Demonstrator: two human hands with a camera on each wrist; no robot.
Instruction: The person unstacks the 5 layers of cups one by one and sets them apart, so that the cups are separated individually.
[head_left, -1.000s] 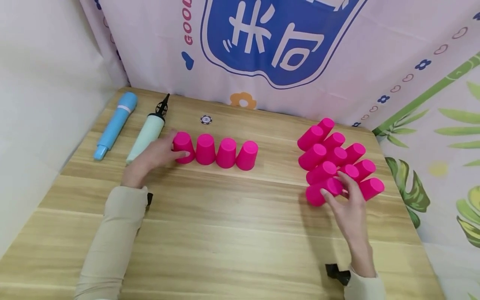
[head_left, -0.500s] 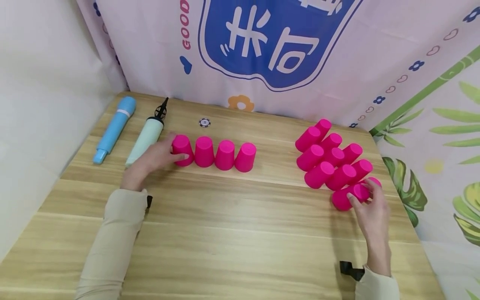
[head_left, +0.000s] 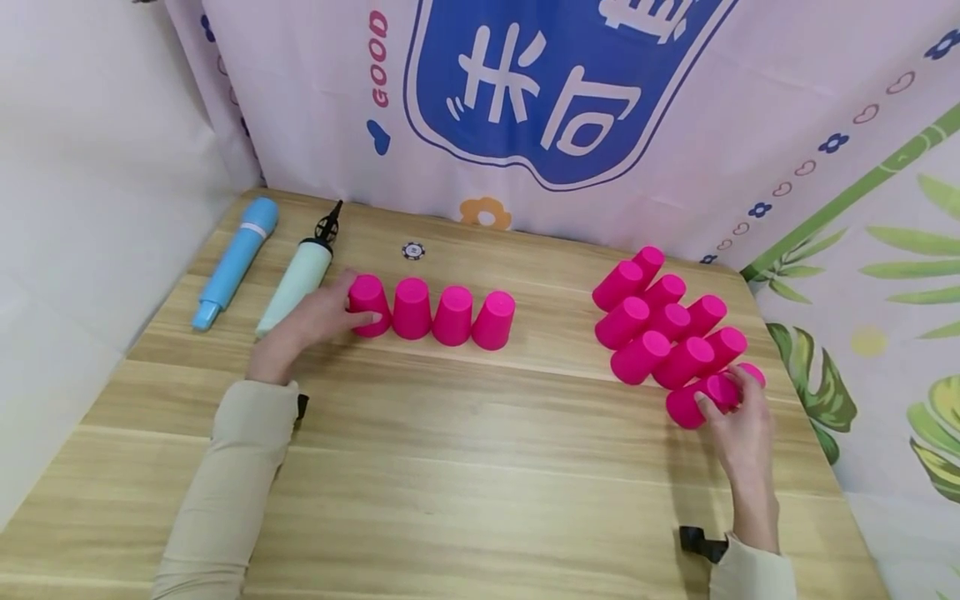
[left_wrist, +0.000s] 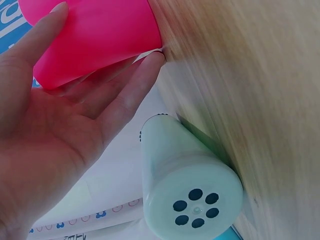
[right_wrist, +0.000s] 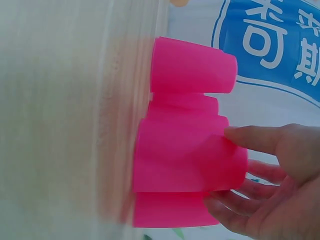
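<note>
Several pink cups stand upside down on a wooden table. My left hand point(head_left: 311, 321) grips the leftmost cup point(head_left: 367, 302) of a short row, its thumb on the near side and its fingers behind. In the left wrist view, that cup point(left_wrist: 95, 40) sits between thumb and fingers. At the right, my right hand point(head_left: 742, 433) holds the front cup point(head_left: 686, 407) of a close cluster near its narrow top. The right wrist view shows the thumb on the held cup point(right_wrist: 185, 157), with other cups beside it. Another cup point(head_left: 752, 373) is partly hidden behind this hand.
A mint-green hand pump point(head_left: 296, 283) lies left of the row, touching or close to my left wrist. Beyond it lies a blue tube-shaped tool point(head_left: 236, 262). A small poker chip point(head_left: 413, 251) rests behind the row. A printed curtain point(head_left: 315, 100) hangs along the table's back edge.
My right hand has moved its cup rightward and slightly nearer, from the cluster's left front to its right front, then stayed there. My left hand keeps its hold on the row's end cup.
</note>
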